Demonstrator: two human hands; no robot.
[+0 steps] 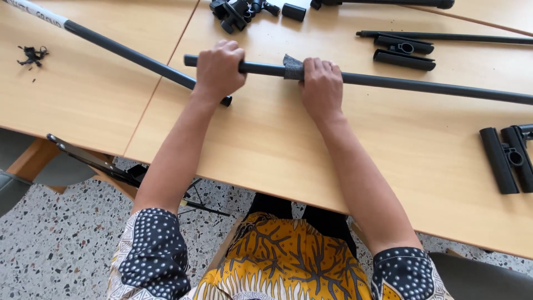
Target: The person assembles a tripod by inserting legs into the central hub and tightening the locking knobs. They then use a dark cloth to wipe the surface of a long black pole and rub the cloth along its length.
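Black tube (388, 83) lies across the wooden bench (266, 150), running from near the seam between the two bench tops out past the right edge of view. My left hand (219, 69) is clenched around it close to its left end. My right hand (321, 86) presses down on it just beside a small grey pad (292, 67) wrapped over the tube, fingers curled over the top. A second, longer pole (127, 54) slants in from the upper left and its capped end sits just under my left wrist, touching or nearly so. Between my arms the bench is bare down to its near edge, which runs just above my lap. To the right, two black clamp pieces (506, 158) lie near that edge; more clamps (403, 51) and a thin rod (444, 37) rest beyond the tube. A cluster of black fittings (236, 11) sits at the far side.
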